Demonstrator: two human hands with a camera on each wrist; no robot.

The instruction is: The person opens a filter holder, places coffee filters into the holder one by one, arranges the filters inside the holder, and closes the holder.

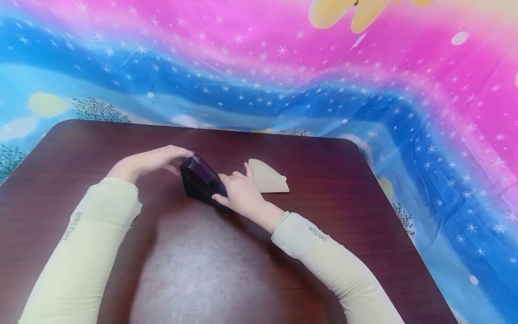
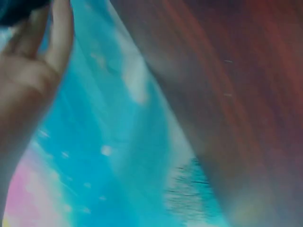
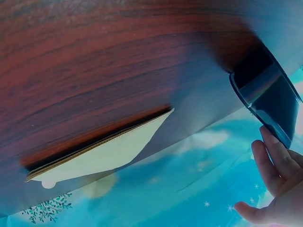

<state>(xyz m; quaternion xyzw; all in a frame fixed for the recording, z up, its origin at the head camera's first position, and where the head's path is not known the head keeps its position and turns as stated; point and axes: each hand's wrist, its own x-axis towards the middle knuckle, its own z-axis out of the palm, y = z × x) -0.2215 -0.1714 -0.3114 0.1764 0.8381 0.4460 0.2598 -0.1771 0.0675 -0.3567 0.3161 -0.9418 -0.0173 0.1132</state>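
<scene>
A glossy black case [image 1: 204,176], wedge-like with a smooth dark face, is held between both hands over the table. My left hand [image 1: 159,159] grips its upper left end, fingers over the top and thumb lower down. At the lower right end my right hand [image 1: 244,191] holds it, thumb on the near side and index finger behind. In the right wrist view, fingertips meet the rim of the black case [image 3: 272,97]. Just beyond the right hand lies a fan-shaped stack of cream coffee filters [image 1: 270,177] with a small tab. The left wrist view shows only a dark corner of the case.
The dark brown wooden table [image 1: 323,216] has rounded far corners. Behind it and along its sides hangs a blue and pink cloth [image 1: 259,67] with snowflakes. The stack of filters [image 3: 104,153] lies flat on the table, its layered edge showing.
</scene>
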